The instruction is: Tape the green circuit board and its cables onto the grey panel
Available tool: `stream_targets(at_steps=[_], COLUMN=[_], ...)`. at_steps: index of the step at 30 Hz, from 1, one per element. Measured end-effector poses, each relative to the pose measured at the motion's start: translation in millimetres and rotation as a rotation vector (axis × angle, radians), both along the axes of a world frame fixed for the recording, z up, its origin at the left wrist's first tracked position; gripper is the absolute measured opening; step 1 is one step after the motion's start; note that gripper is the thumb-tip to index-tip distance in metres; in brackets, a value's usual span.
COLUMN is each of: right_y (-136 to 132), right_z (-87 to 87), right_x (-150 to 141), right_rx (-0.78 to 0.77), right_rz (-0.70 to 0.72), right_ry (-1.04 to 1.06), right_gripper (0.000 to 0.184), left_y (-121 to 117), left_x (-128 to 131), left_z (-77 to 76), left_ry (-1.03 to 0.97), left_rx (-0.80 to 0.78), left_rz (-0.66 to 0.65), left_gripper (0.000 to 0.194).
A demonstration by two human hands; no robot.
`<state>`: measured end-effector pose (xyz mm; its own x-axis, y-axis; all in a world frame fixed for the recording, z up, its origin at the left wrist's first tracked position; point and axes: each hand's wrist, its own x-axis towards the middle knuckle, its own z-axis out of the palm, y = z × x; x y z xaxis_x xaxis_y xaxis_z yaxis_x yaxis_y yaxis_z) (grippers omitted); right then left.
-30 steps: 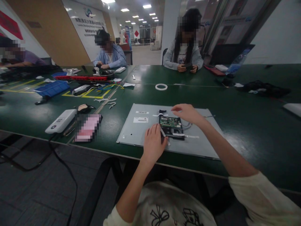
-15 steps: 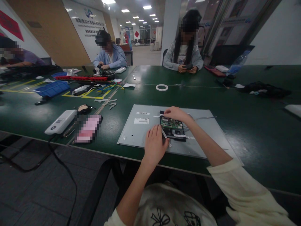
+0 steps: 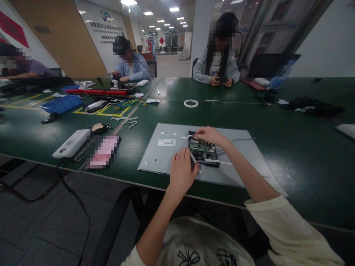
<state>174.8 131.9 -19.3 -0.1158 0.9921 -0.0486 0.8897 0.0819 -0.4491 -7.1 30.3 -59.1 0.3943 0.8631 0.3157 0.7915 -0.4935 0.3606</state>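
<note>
A flat grey panel [image 3: 149,157], which looks like the back of a display, lies on the table in front of me. Near its middle sits a black plastic frame [image 3: 212,157] with a green circuit board [image 3: 200,146] in it. White tape strips [image 3: 212,160] run across the frame's edges. My left hand [image 3: 182,166] rests with fingers stretched out on the panel and the frame's left edge, thumb beside a strip. The fingers of my right hand [image 3: 208,135] are bent together at the board's upper left corner; what they pinch is hidden.
Left of the panel lie a white power bank [image 3: 71,144] and a blurred pink phone-like object [image 3: 105,151]. A tape roll [image 3: 190,103] lies beyond the panel. Loose tape strips [image 3: 131,123] and a blue tray [image 3: 61,105] are farther left. Co-workers sit across the green table [image 3: 166,111].
My right fingertips have moved slightly right and toward me at the board's upper corner. My left hand has barely moved; the panel and frame stay in place.
</note>
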Motion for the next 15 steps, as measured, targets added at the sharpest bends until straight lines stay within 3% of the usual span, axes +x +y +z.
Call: stream_targets(at_steps=[4, 7, 12, 15], right_y=[-17, -30, -40, -37], right_z=[10.5, 14.4, 9.5, 5.6], right_x=[15, 28, 36, 33], right_rx=[0.049, 0.092, 0.105, 0.085], right_rz=[-0.027, -0.039, -0.138, -0.156], right_ry=[-0.026, -0.033, 0.045, 0.076], right_gripper=[0.024, 0.025, 0.026, 0.024], left_y=[0, 15, 82, 123], left_x=[-3, -7, -7, 1], left_z=[4.2, 20.6, 57.5, 64.1], left_ry=[-0.019, -0.064, -0.040, 0.054], left_rx=[-0.029, -0.059, -0.035, -0.092], left_rz=[-0.014, -0.045, -0.045, -0.106], left_gripper=[0.054, 0.052, 0.027, 0.023])
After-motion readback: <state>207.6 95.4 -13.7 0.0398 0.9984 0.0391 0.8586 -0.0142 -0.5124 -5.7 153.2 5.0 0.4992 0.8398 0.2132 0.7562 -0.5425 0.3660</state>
